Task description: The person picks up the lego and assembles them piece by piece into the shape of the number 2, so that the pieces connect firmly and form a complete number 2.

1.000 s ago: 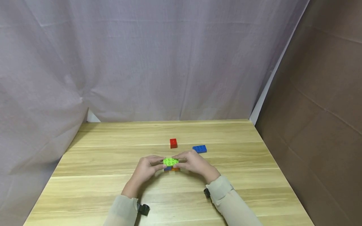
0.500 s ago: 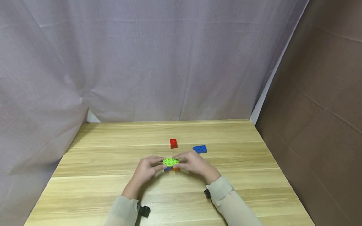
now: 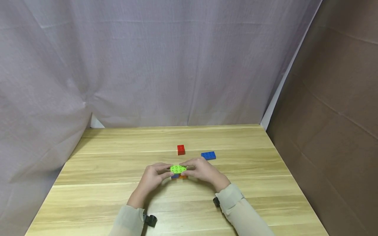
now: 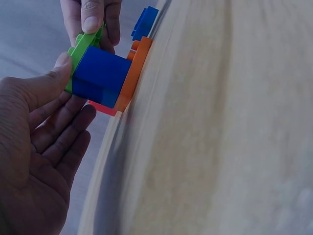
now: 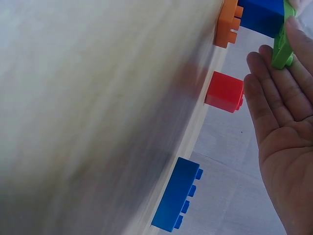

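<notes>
A small stack stands on the wooden table (image 3: 118,196): a green plate (image 3: 178,168) on a blue brick (image 4: 100,76) on an orange plate (image 4: 134,73). My left hand (image 3: 168,170) holds the green plate's left end, its thumb (image 4: 61,66) against that end. My right hand (image 3: 188,168) pinches the right end between thumb and fingertips (image 4: 93,17). In the right wrist view the right hand's fingers (image 5: 266,83) lie nearly straight, tips on the green plate (image 5: 282,49). A thin red piece (image 4: 103,108) shows at the stack's base.
A red brick (image 3: 181,149) and a flat blue plate (image 3: 208,155) lie on the table just beyond the hands. A grey curtain hangs behind and to the left. A brown cardboard wall (image 3: 339,114) stands along the right edge.
</notes>
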{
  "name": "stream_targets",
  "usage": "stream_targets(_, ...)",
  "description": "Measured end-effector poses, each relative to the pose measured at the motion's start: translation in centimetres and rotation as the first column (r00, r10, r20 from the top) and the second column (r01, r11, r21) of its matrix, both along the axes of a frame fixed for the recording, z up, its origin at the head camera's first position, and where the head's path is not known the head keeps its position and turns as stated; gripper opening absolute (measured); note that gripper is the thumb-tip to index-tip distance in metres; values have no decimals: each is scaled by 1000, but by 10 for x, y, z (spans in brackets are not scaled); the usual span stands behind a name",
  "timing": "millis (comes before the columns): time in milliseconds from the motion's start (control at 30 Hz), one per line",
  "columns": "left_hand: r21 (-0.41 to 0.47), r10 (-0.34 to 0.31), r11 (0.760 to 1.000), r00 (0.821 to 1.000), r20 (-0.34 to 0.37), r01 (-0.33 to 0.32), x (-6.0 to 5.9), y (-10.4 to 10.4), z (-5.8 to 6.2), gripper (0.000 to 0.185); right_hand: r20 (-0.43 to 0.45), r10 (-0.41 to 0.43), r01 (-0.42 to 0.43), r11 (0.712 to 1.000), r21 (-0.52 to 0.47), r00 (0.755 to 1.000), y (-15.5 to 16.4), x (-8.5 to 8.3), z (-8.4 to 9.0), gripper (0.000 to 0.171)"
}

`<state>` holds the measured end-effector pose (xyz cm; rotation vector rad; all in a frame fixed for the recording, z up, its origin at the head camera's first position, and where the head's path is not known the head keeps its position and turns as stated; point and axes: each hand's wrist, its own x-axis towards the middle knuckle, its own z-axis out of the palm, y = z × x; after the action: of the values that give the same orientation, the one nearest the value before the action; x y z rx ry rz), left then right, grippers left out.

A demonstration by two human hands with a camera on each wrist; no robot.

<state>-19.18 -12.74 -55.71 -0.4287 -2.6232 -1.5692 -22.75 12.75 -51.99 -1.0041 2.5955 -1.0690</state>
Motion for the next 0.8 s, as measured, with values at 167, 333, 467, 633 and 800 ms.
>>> stream_targets(167,-4,1,1000,1000,-9,-1,0,0,0,34,-4,0,0,1000,0,1000,0,0,0,40)
stream_targets(333,-8,-3,1000,1000,-6,3,1,1,0,34,-8,4,-4,1000,16,1000,0,1,1,40)
stream_targets(467,-12,1,1000,1000,-7,-1,1,1,0,33,-27,14,-13,1000,29,1000,0,1,1,40)
stream_targets(633,-1,-5,1000,1000,-11,5,1,0,0,34,-53,18,-16,999,40,998,0,0,1,40)
stream_targets(800,-3,-17,1000,999,-27,17,1,0,-1,36,-66,22,-19,999,44,998,0,1,2,42)
